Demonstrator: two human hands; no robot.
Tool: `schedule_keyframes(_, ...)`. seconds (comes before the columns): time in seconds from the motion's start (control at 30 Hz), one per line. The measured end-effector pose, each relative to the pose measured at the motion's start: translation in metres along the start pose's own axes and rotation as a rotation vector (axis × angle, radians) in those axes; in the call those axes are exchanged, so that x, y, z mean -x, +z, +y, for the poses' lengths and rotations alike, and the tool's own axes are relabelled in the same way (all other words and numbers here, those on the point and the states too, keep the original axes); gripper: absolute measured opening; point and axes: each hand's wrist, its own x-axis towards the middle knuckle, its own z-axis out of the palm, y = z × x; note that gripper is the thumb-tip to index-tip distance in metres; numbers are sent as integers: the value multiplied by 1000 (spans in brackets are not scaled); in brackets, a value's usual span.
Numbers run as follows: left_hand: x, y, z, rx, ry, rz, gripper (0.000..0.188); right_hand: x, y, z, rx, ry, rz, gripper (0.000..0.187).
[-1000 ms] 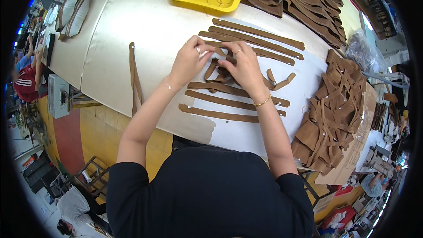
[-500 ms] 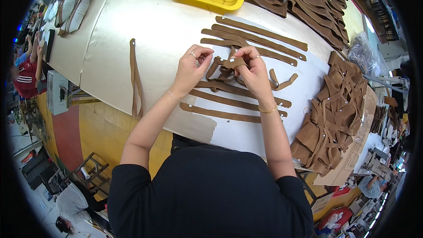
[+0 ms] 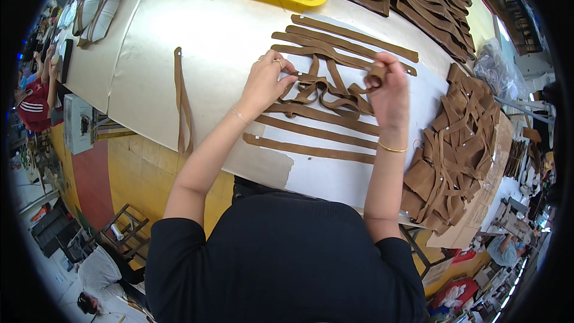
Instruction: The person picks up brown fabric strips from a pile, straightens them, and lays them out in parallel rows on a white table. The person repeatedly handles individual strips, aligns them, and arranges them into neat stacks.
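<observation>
Left hand (image 3: 265,82) pinching narrow flat brown suede-like strip (image 3: 310,78), left; right hand (image 3: 392,93) grasping curled brown strip end (image 3: 375,75), right.

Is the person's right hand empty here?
No, the right hand holds the curled end of a brown strip.

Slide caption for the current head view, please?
Right hand holds a curled, narrow brown fabric-like strip; left hand at a loose tangle of similar strips on flat white paper.
</observation>
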Motion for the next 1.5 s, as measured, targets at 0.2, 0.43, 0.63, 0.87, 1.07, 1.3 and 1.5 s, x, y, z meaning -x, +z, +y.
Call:
schedule_keyframes(0.2, 7, 1, 5, 58, -40, 48, 24, 15, -31, -56, 1, -198, 95, 33)
schedule_keyframes(0.43, 7, -7, 20, -71, -296, -116, 20, 34, -44, -96, 153, -416, 162, 34)
schedule_keyframes(0.63, 12, -4, 25, 28, -366, -83, 16, 45, -45, -113, 219, -547, 204, 27)
schedule_keyframes(0.87, 18, -13, 11, 498, -439, 76, 21, 65, -55, -133, 263, -594, 244, 24)
schedule_keyframes(1.07, 19, -22, 8, 770, -436, 127, 36, 85, -73, -156, 278, -647, 160, 26)
schedule_keyframes(1.3, 10, -9, 12, 82, -196, 131, 21, 76, -62, -148, 415, -647, 209, 25)
schedule_keyframes(1.5, -8, 0, 5, -61, -34, -27, 15, 73, -46, -150, 460, -701, 315, 23)
